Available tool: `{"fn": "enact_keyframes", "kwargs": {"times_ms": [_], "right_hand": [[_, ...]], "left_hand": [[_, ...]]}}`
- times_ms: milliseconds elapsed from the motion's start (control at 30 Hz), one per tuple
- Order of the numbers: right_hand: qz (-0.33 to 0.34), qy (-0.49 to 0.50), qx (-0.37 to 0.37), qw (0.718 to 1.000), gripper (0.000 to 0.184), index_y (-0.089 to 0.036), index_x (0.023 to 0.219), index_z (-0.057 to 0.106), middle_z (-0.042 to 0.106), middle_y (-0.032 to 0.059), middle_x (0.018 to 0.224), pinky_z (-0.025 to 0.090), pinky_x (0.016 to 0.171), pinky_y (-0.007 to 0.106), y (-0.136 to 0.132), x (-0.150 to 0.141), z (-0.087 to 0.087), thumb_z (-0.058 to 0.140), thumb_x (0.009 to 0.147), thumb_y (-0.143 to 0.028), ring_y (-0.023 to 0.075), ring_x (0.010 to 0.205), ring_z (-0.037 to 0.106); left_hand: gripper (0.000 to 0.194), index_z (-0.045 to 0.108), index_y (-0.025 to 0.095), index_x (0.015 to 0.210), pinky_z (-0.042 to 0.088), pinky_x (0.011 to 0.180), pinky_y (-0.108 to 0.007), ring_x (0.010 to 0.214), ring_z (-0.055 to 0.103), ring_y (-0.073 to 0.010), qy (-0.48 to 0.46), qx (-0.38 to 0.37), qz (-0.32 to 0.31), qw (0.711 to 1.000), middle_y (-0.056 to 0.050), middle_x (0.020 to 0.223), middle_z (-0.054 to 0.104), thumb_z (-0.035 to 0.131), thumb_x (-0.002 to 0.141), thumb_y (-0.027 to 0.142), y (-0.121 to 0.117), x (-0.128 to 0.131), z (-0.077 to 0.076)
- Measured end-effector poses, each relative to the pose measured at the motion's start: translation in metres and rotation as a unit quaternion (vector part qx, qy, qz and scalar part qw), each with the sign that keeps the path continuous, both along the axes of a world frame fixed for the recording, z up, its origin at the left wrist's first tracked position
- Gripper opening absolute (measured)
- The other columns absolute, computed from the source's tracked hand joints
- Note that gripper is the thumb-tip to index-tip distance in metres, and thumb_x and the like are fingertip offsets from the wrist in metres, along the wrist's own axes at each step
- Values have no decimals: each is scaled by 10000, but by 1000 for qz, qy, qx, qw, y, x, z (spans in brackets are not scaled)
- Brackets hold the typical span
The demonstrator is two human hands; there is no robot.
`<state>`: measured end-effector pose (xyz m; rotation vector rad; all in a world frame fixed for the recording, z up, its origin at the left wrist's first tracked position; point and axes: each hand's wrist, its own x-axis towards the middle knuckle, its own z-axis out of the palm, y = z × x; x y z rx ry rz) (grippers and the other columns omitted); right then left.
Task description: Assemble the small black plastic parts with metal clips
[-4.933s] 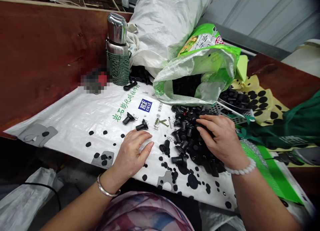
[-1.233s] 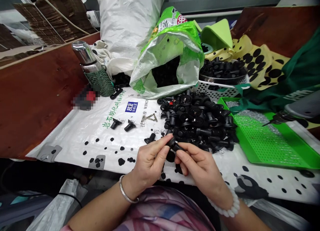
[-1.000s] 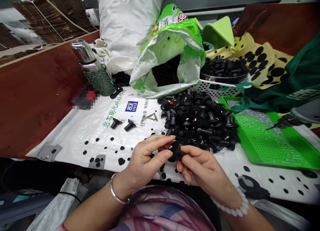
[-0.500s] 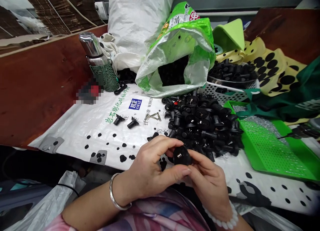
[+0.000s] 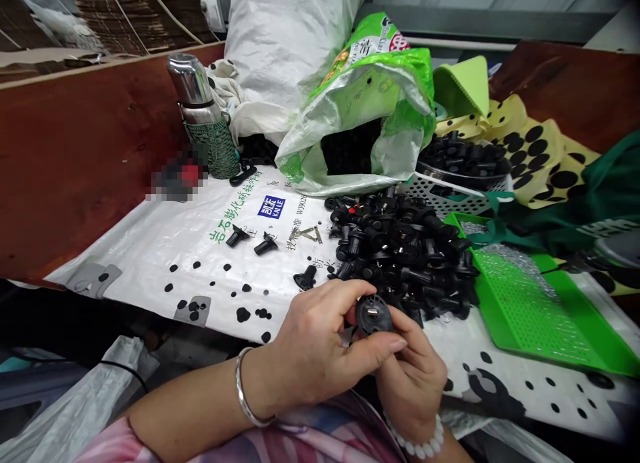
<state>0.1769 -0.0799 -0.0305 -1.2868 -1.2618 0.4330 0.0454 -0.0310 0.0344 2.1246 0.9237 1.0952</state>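
Note:
A round black plastic part [image 5: 373, 316] with a small metal piece at its centre is held up between both hands, its disc face toward me. My left hand [image 5: 325, 343] grips its rim with thumb and fingers. Closed on the same part from the right and behind is my right hand [image 5: 413, 363]; its fingertips are partly hidden. Just beyond the hands lies a heap of similar black parts [image 5: 400, 243], each with a stem and a disc. To the left, single black parts [image 5: 265, 243] lie on the white woven sheet [image 5: 150, 249], near small brass-coloured strips [image 5: 313, 233].
A green tray [image 5: 525, 309] with small silvery pieces stands at right. Behind the heap are an open green-and-white bag [image 5: 300, 163] and a white perforated basket [image 5: 445, 196]. A thermos flask [image 5: 210, 129] stands at back left. A dark tool [image 5: 620, 249] shows at the right edge.
Earlier my hands were apart, the right at the heap. They came together on a black part, then turned its disc face toward me. The view has also shifted.

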Motion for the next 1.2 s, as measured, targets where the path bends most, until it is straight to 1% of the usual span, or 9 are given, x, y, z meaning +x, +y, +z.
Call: {"fn": "enact_keyframes", "kwargs": {"times_ms": [167, 433, 600, 733, 867, 967, 1033, 1100, 1200], "right_hand": [[10, -6, -18, 1000, 212, -182, 1002, 601, 702, 51, 856, 559, 594, 238, 0, 0, -1, 564, 793, -190, 167, 697, 674], [52, 23, -25, 998, 273, -220, 1066, 575, 695, 25, 915, 553, 675, 210, 0, 0, 0, 573, 799, -162, 143, 765, 672], [48, 28, -26, 998, 268, -219, 1060, 567, 678, 37, 903, 552, 645, 234, -1, -1, -3, 582, 798, -165, 153, 742, 666], [35, -21, -13, 999, 298, -220, 1085, 550, 657, 49, 928, 543, 647, 266, -1, 1, -9, 573, 797, -148, 155, 731, 647], [40, -133, 55, 989, 320, -201, 1121, 514, 651, 66, 950, 530, 692, 283, 4, 5, 0, 522, 812, -122, 169, 812, 632], [52, -231, 107, 966, 300, -160, 1135, 491, 661, 91, 929, 521, 696, 300, 8, 5, 12, 479, 837, -130, 182, 823, 629], [40, -265, 118, 956, 284, -136, 1129, 486, 666, 110, 921, 513, 682, 311, 9, 3, 16, 477, 846, -145, 193, 807, 627], [29, -257, 116, 959, 267, -126, 1119, 488, 666, 117, 906, 504, 662, 315, 9, 0, 17, 464, 856, -163, 200, 791, 625], [45, -156, 80, 984, 217, -147, 1065, 523, 653, 82, 835, 490, 637, 288, 8, -6, 18, 437, 870, -191, 176, 733, 613]], "left_hand": [[392, 578, 82, 983, 452, 620, -272, 678, 550, -159, 13, 28, 9, 999, -54, 735, 594, 631, 749, 392, 2, 1, -3], [402, 560, 95, 1106, 472, 656, -289, 726, 544, -165, 10, -11, -34, 999, -83, 825, 605, 593, 789, 340, 5, -3, -3], [292, 604, 96, 1074, 501, 689, -281, 791, 577, -162, -34, 4, -43, 998, -109, 877, 619, 517, 845, 255, 8, -5, -5], [280, 603, 113, 1099, 521, 770, -256, 894, 611, -159, -17, 30, -43, 998, -111, 972, 650, 531, 836, 177, 11, -7, -6], [288, 617, 137, 1091, 493, 884, -215, 985, 623, -140, -34, 55, -58, 996, -84, 1046, 678, 535, 820, 86, 12, -8, -11], [308, 630, 175, 1082, 500, 883, -212, 965, 638, -132, -70, 17, -36, 997, -53, 1058, 683, 524, 816, 62, 9, -8, -17], [319, 634, 212, 1078, 506, 878, -215, 951, 644, -124, -87, -23, -18, 996, -22, 1060, 684, 514, 822, 63, 7, -8, -21], [323, 633, 241, 1079, 502, 894, -230, 956, 642, -124, -102, -53, -5, 993, 1, 1069, 681, 511, 830, 75, 5, -7, -26], [314, 633, 252, 1079, 495, 920, -280, 973, 638, -145, -118, -86, -1, 989, 5, 1085, 673, 507, 838, 95, 4, -8, -32]]}}
